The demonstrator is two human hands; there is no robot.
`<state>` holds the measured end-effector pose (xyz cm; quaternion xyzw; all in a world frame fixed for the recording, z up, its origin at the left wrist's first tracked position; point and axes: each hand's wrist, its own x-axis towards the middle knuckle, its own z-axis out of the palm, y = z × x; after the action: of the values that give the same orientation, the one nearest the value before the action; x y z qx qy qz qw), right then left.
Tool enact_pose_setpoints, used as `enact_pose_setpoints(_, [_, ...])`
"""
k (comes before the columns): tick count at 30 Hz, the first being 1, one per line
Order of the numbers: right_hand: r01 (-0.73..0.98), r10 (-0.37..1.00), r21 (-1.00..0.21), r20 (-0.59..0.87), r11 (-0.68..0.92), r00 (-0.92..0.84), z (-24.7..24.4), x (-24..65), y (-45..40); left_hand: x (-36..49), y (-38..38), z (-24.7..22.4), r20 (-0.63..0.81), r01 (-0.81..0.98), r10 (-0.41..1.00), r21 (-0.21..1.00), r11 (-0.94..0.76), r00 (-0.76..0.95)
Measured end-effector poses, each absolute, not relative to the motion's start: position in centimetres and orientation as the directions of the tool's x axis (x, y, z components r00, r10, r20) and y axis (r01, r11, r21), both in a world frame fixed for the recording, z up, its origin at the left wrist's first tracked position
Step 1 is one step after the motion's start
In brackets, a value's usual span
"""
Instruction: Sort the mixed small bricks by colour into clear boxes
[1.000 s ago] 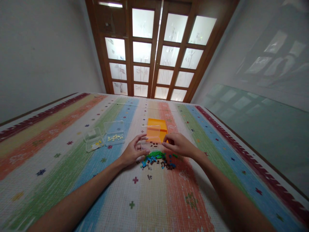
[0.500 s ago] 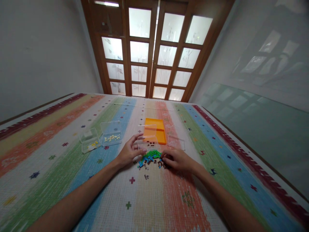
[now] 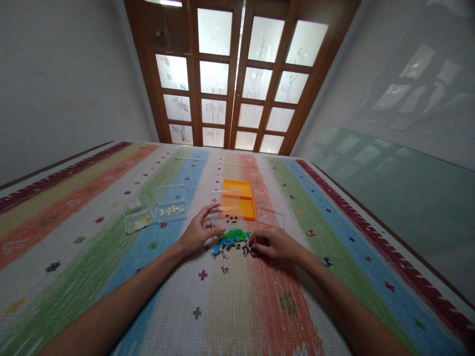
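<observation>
l hand [image 3: 196, 232] grips clear box [image 3: 235, 224] by its left side, prob to steady it; brown bits [image 3: 232, 218] inside. r hand [image 3: 276, 242] bunched at brick pile's [image 3: 233, 239] right edge, can't tell if gripping any.

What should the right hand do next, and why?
Probably pinch one of the loose brown bricks and set it in the clear box. The right hand is right beside those bricks, a few brown ones lie in the box, and the left hand is at the box's side, seemingly steadying it.
</observation>
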<state>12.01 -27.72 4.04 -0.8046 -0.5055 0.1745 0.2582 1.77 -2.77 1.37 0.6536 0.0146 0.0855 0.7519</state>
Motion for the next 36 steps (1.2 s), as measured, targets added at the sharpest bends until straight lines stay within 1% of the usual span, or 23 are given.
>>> enact_pose_setpoints(6, [0.736,0.902,-0.566,-0.033,-0.371,0.43,3.87,12.02,-27.64,1.88,-2.71,1.18,0.085,-0.105,0.153,0.986,0.132,0.985])
enact_pose_setpoints(13, [0.69,0.924,-0.64,-0.086,-0.337,0.372,4.03,12.45,-27.95,1.83,-2.64,1.2,0.089,-0.107,0.156,0.988,0.11,0.984])
enact_pose_setpoints(16, [0.683,0.92,-0.642,-0.096,-0.349,0.38,4.28,12.47,-28.01,1.83,-2.65,1.26,0.092,-0.108,0.156,0.989,0.101,0.983])
enact_pose_setpoints(21, [0.716,0.89,-0.572,-0.055,-0.4,0.453,4.25,12.47,-28.03,1.88,-2.64,1.19,0.101,-0.117,0.161,0.989,0.09,0.982])
enact_pose_setpoints(30, [0.774,0.886,-0.481,-0.013,-0.412,0.464,3.77,12.71,-28.12,1.93,-2.58,1.07,0.092,-0.108,0.153,0.989,0.103,0.984])
enact_pose_setpoints(36, [0.817,0.873,-0.379,0.043,-0.435,0.485,3.72,12.58,-28.4,1.79,-2.63,1.15,0.096,-0.113,0.153,0.988,0.109,0.984])
